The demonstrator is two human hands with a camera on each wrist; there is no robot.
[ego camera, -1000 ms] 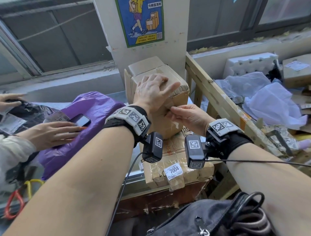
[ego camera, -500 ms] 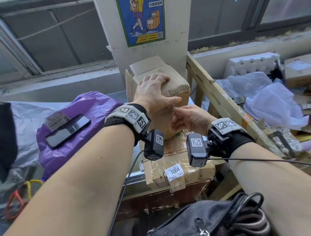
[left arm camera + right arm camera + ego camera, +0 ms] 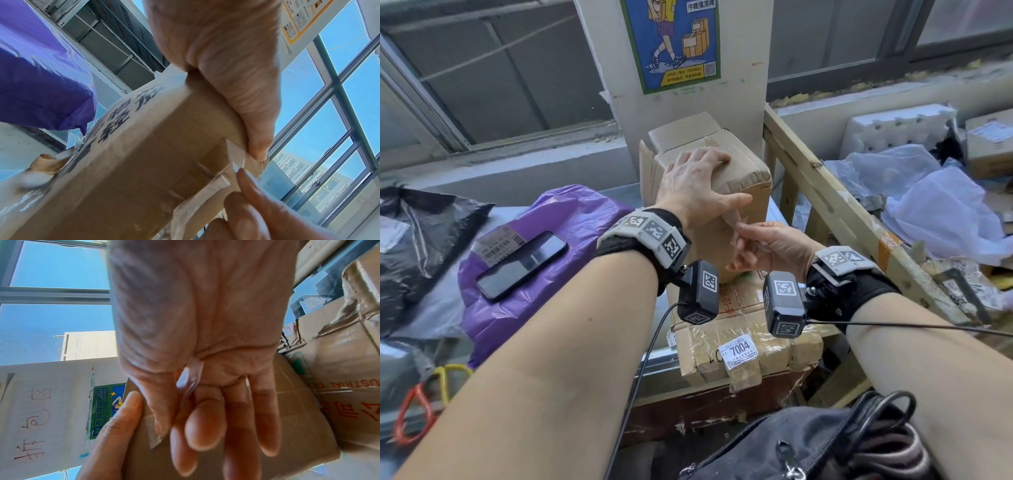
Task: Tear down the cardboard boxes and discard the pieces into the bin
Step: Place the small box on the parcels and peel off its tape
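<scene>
A tall brown cardboard box [image 3: 748,222] stands upright against a white pillar, on top of a flatter taped box. My left hand [image 3: 695,185] lies over its top, with the thumb pressed on the near face beside the tape. My right hand [image 3: 767,243] is at the near face and pinches the loose end of a brown tape strip [image 3: 732,219] between thumb and forefinger. In the left wrist view the tape strip [image 3: 236,155] stands lifted off the cardboard box [image 3: 154,154] just below my thumb. The right wrist view shows the tape strip [image 3: 152,431] peeled at its corner.
The lower taped box [image 3: 739,349] carries a label 7004. A purple bag [image 3: 544,222] with a phone [image 3: 522,263] lies to the left, beside a black plastic bag [image 3: 421,240]. A wooden frame [image 3: 825,192] borders a heap of plastic wrap [image 3: 945,212] and boxes on the right.
My right hand has peeled the tape end away from the box face and drawn it slightly down. Another person's hands at the left have left the view; the phone stays on the purple bag.
</scene>
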